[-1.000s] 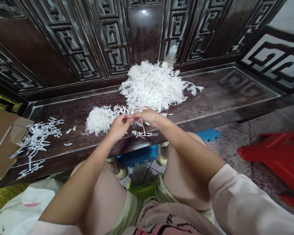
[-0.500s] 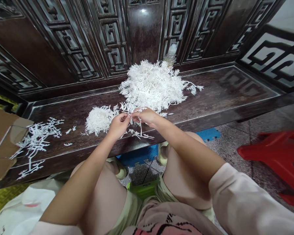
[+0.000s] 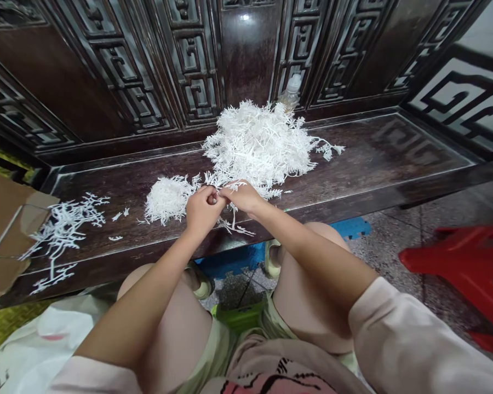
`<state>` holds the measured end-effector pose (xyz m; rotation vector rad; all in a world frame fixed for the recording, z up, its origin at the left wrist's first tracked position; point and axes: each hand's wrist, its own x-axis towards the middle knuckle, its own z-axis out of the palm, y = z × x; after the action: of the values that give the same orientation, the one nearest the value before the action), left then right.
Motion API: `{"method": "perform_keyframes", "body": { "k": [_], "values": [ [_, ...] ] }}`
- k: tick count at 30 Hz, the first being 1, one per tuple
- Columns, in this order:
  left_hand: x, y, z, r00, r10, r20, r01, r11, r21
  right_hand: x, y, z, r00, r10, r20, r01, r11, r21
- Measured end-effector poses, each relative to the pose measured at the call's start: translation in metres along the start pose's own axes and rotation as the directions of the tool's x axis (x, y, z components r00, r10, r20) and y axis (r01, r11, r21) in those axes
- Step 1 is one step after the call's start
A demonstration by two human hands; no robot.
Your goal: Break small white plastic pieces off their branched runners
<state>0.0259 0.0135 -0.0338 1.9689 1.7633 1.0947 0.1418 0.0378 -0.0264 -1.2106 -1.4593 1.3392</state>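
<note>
Fingertip to fingertip, my left hand [image 3: 203,207] and my right hand [image 3: 241,195] are closed on a white branched plastic sprig [image 3: 234,219]. Its thin stems hang below my fingers over the bench's front edge. Where exactly each hand pinches it is partly hidden by the fingers. Just beyond my hands rises a large heap of white sprigs [image 3: 261,142]. To the left of my left hand lies a smaller pile of short white pieces [image 3: 167,200].
Bare white branched stems [image 3: 68,227] lie at the left of the dark wooden bench [image 3: 373,158], beside a cardboard box [image 3: 4,230]. A clear bottle [image 3: 291,90] stands behind the heap. A red plastic stool [image 3: 456,254] is on the floor at right.
My left hand has turned inward and closed nearer to the right one. The hanging sprig has shifted slightly left. The whole view has moved a little.
</note>
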Motion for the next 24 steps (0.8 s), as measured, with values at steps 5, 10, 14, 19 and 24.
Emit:
{"method": "perform_keyframes", "body": {
  "k": [5, 10, 14, 19, 24],
  "values": [
    [0.000, 0.001, -0.001, 0.999, 0.008, -0.048, -0.007, 1.000, 0.023, -0.002, -0.005, 0.003, 0.996, 0.085, 0.003, -0.085, 0.991, 0.103],
    [0.001, -0.001, -0.006, 1.000, -0.004, 0.031, 0.009, 0.987, -0.160, -0.003, -0.011, -0.001, 0.977, 0.199, 0.078, -0.210, 0.960, 0.186],
    [0.006, -0.008, -0.007, 0.973, -0.098, 0.209, 0.179, 0.891, -0.417, -0.003, -0.014, -0.004, 0.978, 0.207, 0.027, -0.209, 0.968, 0.140],
    [0.008, -0.012, -0.004, 0.945, -0.115, 0.307, 0.282, 0.763, -0.582, 0.001, -0.009, -0.003, 0.995, 0.083, 0.059, -0.089, 0.990, 0.108],
    [0.008, -0.011, -0.006, 0.927, -0.140, 0.347, 0.327, 0.754, -0.569, 0.003, -0.006, -0.007, 0.978, 0.189, 0.090, -0.202, 0.964, 0.171]
  ]
}}
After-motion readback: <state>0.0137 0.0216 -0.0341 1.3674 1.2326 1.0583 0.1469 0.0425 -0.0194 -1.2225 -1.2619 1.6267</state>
